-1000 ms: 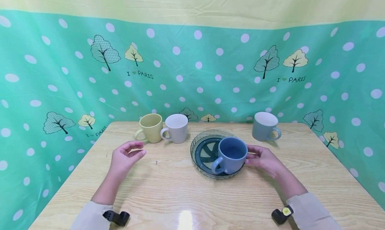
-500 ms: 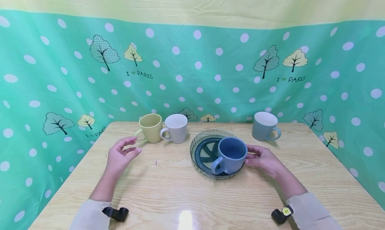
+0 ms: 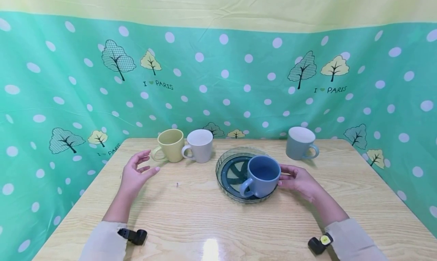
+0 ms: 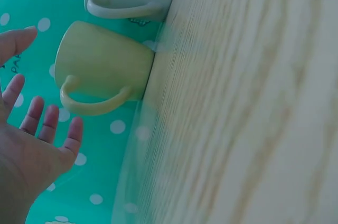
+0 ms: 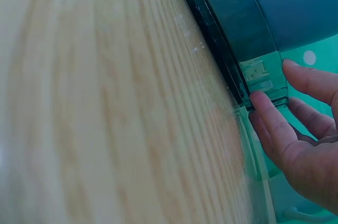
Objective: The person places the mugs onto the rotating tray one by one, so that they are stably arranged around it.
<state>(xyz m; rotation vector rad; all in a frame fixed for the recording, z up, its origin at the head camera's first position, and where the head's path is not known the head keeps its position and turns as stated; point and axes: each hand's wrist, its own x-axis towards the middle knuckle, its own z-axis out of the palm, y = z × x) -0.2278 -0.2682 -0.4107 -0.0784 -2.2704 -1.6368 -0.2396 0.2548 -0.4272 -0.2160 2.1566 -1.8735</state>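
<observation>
Green dotted cloth point(image 3: 191, 82) hangs behind a wooden table point(image 3: 191, 223). At left of the frame, the left hand point(image 3: 134, 174) is loosely spread, holding nothing, near the yellow mug point(image 3: 173, 147). Right of centre, a blue mug point(image 3: 267, 183) stands in a clear dish point(image 3: 220, 175); the right hand point(image 3: 297, 180) has its fingertips at the dish's edge, though whether they pinch it I cannot tell.

Mug point(image 3: 265, 185) in dish point(image 3: 235, 153); two mugs point(image 3: 173, 151) left of dish, another mug point(image 3: 297, 147) behind right.

Room between left hand point(image 3: 134, 174) and dish point(image 3: 232, 177)
</observation>
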